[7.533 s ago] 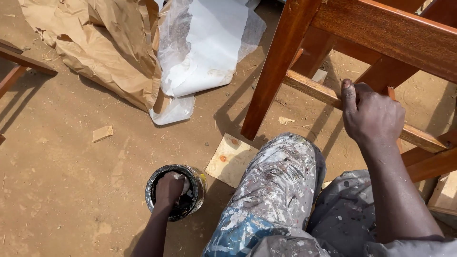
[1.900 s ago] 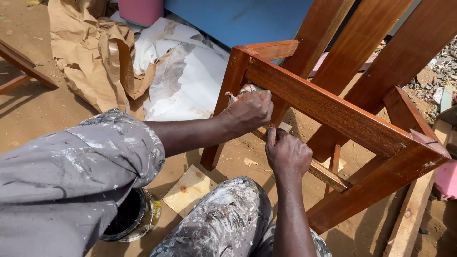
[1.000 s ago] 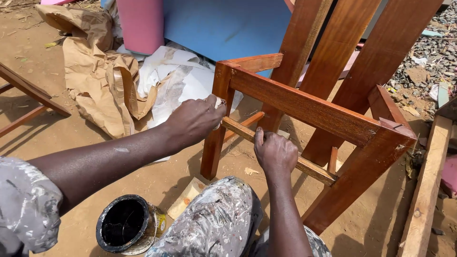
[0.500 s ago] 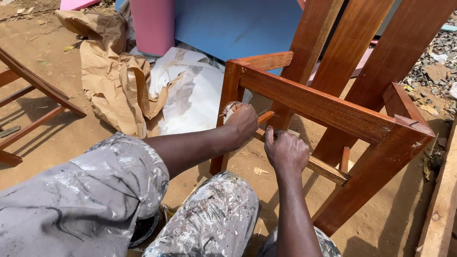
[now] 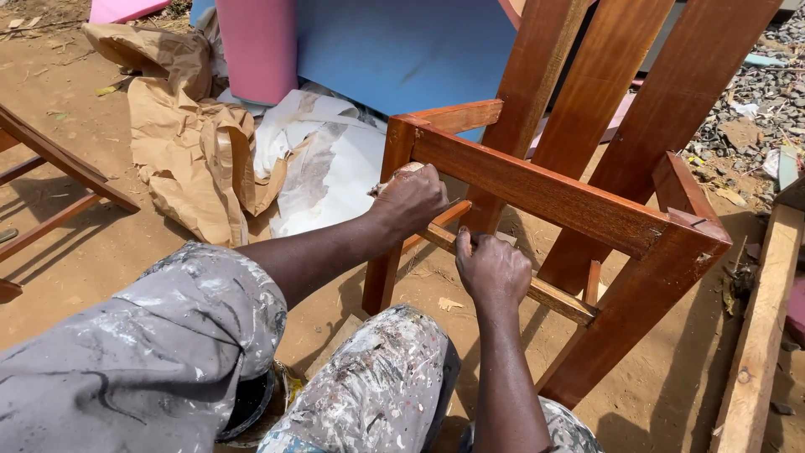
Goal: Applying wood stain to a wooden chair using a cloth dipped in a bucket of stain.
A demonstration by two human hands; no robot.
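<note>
Head view: the left hand point(image 5: 411, 200) was closed on a pale pad point(image 5: 408, 169) against the chair frame point(image 5: 537, 186). The right hand point(image 5: 492, 270) gripped its lower rail point(image 5: 553, 295). Crumpled brown paper point(image 5: 180, 138) lay at ten o'clock.

Chair frame point(image 5: 545, 184): reddish-brown varnished wood, standing upright on dirt.
Lower rail point(image 5: 553, 294): paler, lying unvarnished between legs.

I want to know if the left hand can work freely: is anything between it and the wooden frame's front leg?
Nothing visible. The left hand holds a pale pad right at the frame's front leg, just under the top rail. The right hand grips the lower rail beside it, not across the path.
</note>
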